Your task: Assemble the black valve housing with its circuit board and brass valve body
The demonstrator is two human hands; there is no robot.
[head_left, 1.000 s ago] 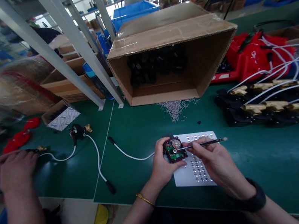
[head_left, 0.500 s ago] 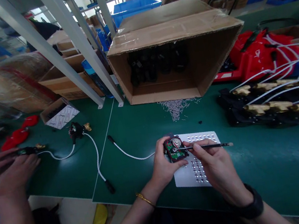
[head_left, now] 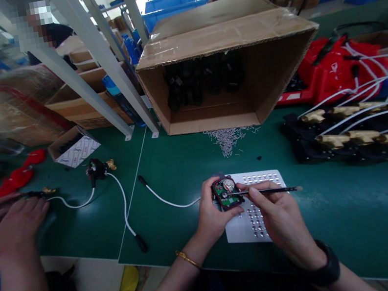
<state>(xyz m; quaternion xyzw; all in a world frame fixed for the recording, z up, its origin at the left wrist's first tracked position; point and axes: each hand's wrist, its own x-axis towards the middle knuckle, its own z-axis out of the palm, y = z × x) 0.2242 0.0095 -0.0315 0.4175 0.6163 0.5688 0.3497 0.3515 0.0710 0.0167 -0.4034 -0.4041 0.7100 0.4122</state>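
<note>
At the white sheet's (head_left: 236, 232) upper left, the left hand (head_left: 208, 212) clasps the black-cased circuit unit (head_left: 230, 200) by its edges, seemingly to leave its face open for the slim tool (head_left: 274, 190) pinched in the right hand (head_left: 283, 215); a white cable (head_left: 172, 203) lies leftward, apparently out of the way.

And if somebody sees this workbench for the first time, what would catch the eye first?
Probably the big cardboard box in the upper middle, open towards the viewer, with black parts inside. Then the bright red pile to its right, behind brass fittings. In the front middle, the left hand holds a small green-boarded unit, and the right hand points a slim tool at it.
</note>
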